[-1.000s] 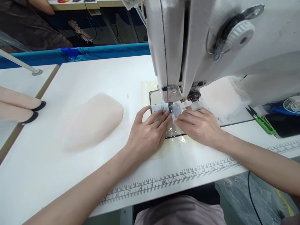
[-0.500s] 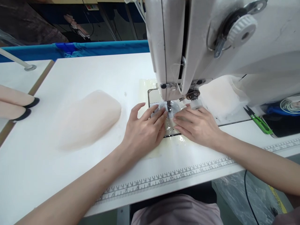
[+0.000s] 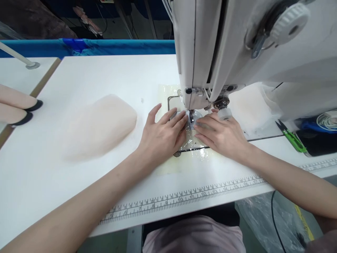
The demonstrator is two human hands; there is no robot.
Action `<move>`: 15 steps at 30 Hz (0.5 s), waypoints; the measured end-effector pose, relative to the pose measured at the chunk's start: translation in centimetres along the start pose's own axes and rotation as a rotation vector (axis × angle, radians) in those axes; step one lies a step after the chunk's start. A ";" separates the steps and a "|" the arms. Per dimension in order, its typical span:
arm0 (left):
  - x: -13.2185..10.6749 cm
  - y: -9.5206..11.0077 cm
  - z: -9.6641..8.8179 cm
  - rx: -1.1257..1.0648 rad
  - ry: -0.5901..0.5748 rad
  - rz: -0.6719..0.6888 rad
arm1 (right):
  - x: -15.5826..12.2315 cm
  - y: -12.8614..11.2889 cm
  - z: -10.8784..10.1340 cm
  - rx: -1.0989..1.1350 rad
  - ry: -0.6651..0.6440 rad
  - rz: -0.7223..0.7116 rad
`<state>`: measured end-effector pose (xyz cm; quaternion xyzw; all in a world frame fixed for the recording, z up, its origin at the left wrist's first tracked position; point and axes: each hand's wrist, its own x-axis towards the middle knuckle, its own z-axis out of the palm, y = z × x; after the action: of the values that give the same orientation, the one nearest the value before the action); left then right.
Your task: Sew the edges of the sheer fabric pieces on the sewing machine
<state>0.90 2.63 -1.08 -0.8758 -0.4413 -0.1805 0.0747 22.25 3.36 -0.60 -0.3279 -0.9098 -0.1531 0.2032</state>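
My left hand point(image 3: 164, 137) lies with fingers stretched out and thumb spread, its fingertips flat just left of the presser foot point(image 3: 192, 115) of the sewing machine point(image 3: 202, 52). From the other side my right hand point(image 3: 221, 135) rests with extended fingers, their tips just right of the foot. Between the fingertips, a small pale, see-through piece point(image 3: 190, 124) shows at the foot; the hands cover most of it. Clear film covers the machine's bed plate point(image 3: 195, 143) below. To the left lies a sheer beige fabric piece point(image 3: 102, 130).
More sheer fabric point(image 3: 250, 109) lies beneath the machine arm. Green thread snips point(image 3: 293, 138) sit at the right beside a dark flat object point(image 3: 316, 142). A printed ruler strip point(image 3: 184, 198) follows the front edge. Two beige padded shapes with black ends point(image 3: 21, 105) reach in at left.
The view has shifted slightly, so the machine appears farther right and the table a little higher. Both hands keep nearly the same pose beside the presser foot.
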 end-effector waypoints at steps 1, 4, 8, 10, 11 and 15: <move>0.0 0.0 0.1 -0.008 -0.012 -0.013 | 0.0 0.0 0.0 0.001 -0.019 0.007; 0.0 0.1 0.3 -0.020 -0.038 -0.051 | 0.0 0.2 -0.1 0.018 -0.055 0.028; 0.0 0.1 0.4 -0.018 -0.040 -0.080 | -0.2 0.3 -0.1 0.050 -0.072 0.042; -0.1 0.1 0.3 -0.009 -0.029 -0.074 | -0.2 0.3 -0.1 0.076 -0.080 0.048; -0.1 0.1 0.2 -0.003 -0.023 -0.068 | -0.2 0.3 0.0 0.089 -0.081 0.052; -0.3 0.1 -0.2 0.024 0.027 -0.035 | -0.1 0.3 0.2 0.137 -0.107 0.081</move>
<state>0.75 2.27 -1.05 -0.8644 -0.4578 -0.1884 0.0880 22.52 3.57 -0.76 -0.3577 -0.9136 -0.0643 0.1822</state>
